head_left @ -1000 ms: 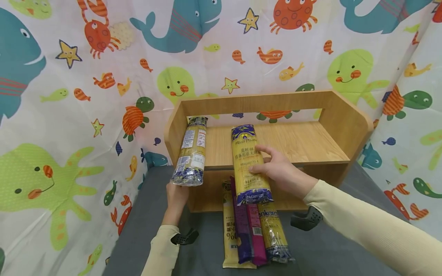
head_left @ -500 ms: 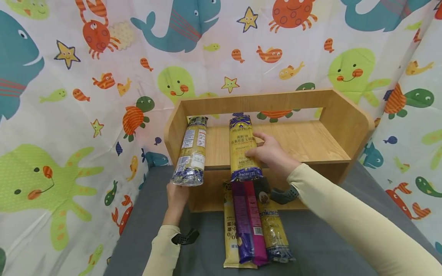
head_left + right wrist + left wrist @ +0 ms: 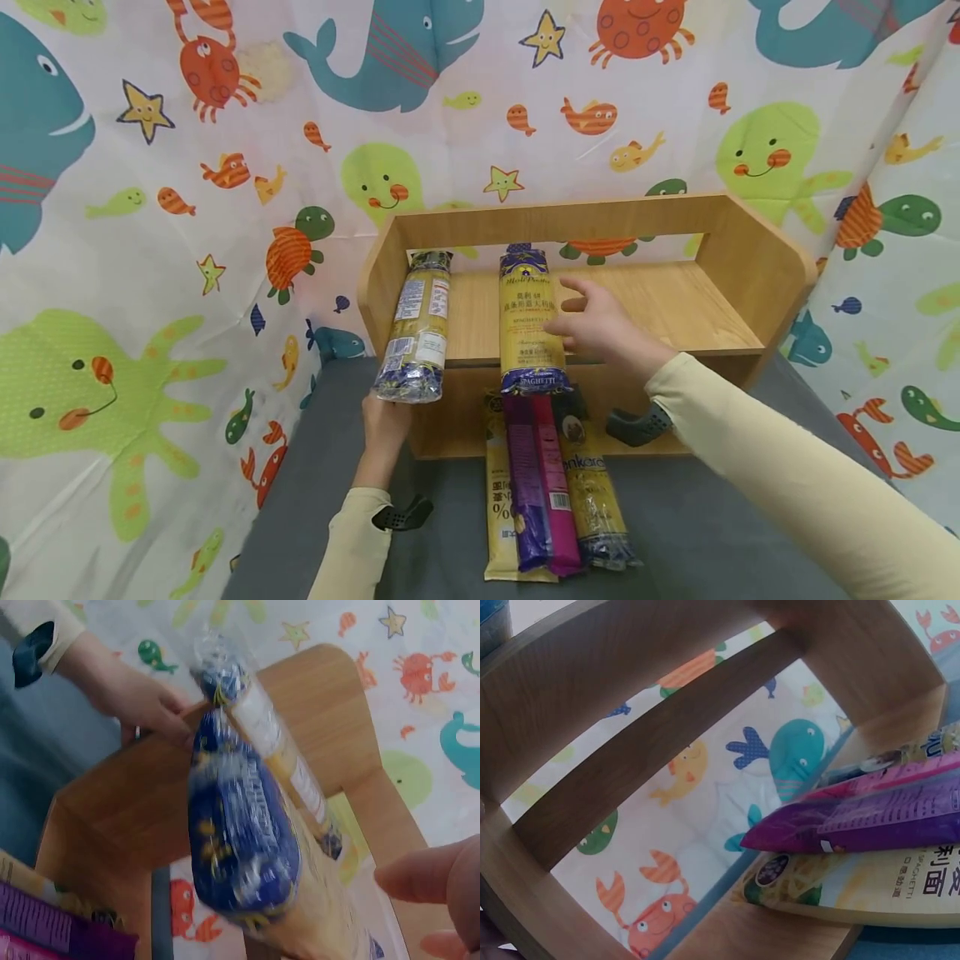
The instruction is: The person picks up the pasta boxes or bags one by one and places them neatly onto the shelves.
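On the top board of a small wooden shelf lies a yellow-and-blue spaghetti packet, its front end jutting past the edge. My right hand is just to its right, fingers loosely bent; in the right wrist view a gap shows between the fingers and this packet. A second spaghetti packet, label side up, leans along the shelf's left side. Below it my left hand grips the edge of the left side panel, its fingers partly hidden in the head view.
In the lower compartment and jutting out over the grey tabletop lie a cream noodle packet, a purple-and-pink packet and a yellow packet. A sea-animal print curtain hangs behind and at both sides.
The middle spaghetti packet went further back and down onto the top board. My right hand then let go and drew slightly right. My left hand stayed on the shelf.
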`<action>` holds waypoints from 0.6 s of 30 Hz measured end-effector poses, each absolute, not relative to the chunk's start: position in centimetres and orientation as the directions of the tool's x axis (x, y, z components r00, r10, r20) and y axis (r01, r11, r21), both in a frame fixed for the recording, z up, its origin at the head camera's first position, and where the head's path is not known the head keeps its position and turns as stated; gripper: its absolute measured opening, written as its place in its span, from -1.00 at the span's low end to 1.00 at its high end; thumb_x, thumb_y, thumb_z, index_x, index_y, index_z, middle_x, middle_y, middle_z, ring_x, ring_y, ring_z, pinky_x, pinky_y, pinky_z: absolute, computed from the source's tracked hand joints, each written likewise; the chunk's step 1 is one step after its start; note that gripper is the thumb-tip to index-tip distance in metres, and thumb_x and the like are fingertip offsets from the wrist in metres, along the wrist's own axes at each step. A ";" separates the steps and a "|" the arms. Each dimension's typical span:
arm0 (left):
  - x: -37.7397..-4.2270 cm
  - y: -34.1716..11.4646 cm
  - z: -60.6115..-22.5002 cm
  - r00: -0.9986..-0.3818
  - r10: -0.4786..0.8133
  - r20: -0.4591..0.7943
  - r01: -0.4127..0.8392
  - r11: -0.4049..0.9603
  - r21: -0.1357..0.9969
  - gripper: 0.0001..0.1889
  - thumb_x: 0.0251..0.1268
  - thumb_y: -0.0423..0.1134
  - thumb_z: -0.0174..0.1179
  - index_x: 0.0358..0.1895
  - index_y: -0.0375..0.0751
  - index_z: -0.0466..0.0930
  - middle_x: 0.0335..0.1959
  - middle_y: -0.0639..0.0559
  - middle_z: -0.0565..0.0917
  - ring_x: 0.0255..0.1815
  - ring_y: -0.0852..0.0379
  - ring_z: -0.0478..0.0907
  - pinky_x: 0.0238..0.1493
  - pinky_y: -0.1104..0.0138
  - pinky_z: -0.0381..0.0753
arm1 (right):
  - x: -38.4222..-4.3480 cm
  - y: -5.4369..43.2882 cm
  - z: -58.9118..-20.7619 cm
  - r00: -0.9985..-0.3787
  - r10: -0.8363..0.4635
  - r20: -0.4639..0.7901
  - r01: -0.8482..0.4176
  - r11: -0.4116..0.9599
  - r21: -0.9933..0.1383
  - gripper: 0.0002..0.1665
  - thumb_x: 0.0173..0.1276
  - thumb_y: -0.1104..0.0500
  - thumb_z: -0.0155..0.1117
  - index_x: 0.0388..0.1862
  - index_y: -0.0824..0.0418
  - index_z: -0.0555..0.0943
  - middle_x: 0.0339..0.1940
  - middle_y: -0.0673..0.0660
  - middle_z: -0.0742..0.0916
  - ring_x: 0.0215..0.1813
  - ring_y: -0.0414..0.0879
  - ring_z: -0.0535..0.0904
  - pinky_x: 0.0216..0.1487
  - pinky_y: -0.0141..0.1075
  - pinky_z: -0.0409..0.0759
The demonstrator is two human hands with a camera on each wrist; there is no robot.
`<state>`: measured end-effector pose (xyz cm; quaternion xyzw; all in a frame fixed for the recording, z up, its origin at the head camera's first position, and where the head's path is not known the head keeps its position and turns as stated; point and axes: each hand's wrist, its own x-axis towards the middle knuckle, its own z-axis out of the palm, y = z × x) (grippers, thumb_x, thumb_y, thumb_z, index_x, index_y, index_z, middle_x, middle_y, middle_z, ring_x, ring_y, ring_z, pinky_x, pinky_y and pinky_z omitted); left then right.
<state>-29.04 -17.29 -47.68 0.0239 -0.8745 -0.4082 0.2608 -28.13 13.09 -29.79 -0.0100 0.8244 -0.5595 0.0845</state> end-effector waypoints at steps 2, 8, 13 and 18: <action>-29.0 -17.3 -47.6 -0.864 -0.257 0.433 0.167 0.665 0.728 -0.67 0.54 -0.24 0.02 0.00 -0.46 0.67 -0.32 -0.39 0.72 -0.45 -0.18 0.55 -0.43 0.00 0.49 | -27.9 13.7 -29.8 -0.987 -0.119 -0.108 0.054 0.388 -0.920 -0.01 0.41 0.26 0.28 0.68 0.19 -0.01 0.53 0.49 0.32 0.38 0.34 0.48 0.28 0.07 0.59; -28.8 -17.3 -47.5 -0.867 -0.270 0.420 0.156 0.652 0.742 -0.68 0.53 -0.25 0.03 0.00 -0.44 0.67 -0.31 -0.38 0.73 -0.41 -0.20 0.59 -0.39 -0.03 0.52 | -27.2 14.9 -30.5 -0.990 -0.132 -0.045 -0.022 0.464 -0.885 -0.13 0.44 0.18 0.27 0.63 0.28 0.14 0.43 0.50 0.43 0.33 0.33 0.53 0.19 0.04 0.65; -28.7 -17.3 -47.5 -0.866 -0.267 0.423 0.157 0.658 0.737 -0.69 0.53 -0.26 0.04 0.00 -0.43 0.67 -0.32 -0.36 0.73 -0.42 -0.19 0.60 -0.40 -0.03 0.53 | -26.8 15.9 -31.4 -0.983 -0.173 0.060 -0.144 0.527 -0.838 -0.18 0.41 0.16 0.31 0.58 0.26 0.25 0.42 0.48 0.47 0.33 0.37 0.53 0.17 0.12 0.64; -28.7 -17.2 -47.4 -0.867 -0.271 0.417 0.148 0.660 0.736 -0.70 0.54 -0.26 0.03 -0.01 -0.42 0.68 -0.36 -0.34 0.72 -0.46 -0.13 0.56 -0.44 0.06 0.48 | -26.1 16.4 -32.7 -0.940 -0.282 0.190 -0.330 0.623 -0.709 -0.23 0.32 0.04 0.42 0.47 0.21 0.43 0.38 0.34 0.59 0.30 0.28 0.58 0.23 0.16 0.58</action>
